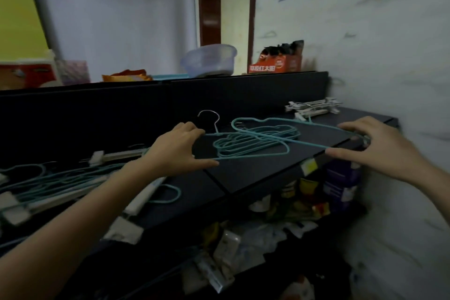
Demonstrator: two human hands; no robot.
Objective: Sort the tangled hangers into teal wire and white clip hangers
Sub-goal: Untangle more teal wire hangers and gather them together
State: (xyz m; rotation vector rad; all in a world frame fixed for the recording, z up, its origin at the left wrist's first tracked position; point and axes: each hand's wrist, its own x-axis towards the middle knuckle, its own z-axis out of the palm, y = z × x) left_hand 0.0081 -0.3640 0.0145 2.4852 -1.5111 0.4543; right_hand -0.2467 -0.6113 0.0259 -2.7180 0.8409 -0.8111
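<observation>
obs: left hand (177,148) held the left end of a long teal wire hanger with a silver hook (314,145). fingers were half spread over the upper wire and the thumb lay straight along the lower wire. right hand (372,146) held the hanger's right end at the right edge of the flat black shelf top (255,173), fingers curled over the wire, thumb stretched out under it.

the held hanger lay across a stack of teal wire hangers (255,143) at the middle of the shelf top. a small bundle of white plastic clip hangers (314,107) sat at the far right, apart from the stack. a tangled pile of teal and white hangers (48,182) lay at the near left.

on the far ledge stood a clear plastic basin (209,61) and an orange carton (275,63). blurred packets (267,226) filled the shelf below.
</observation>
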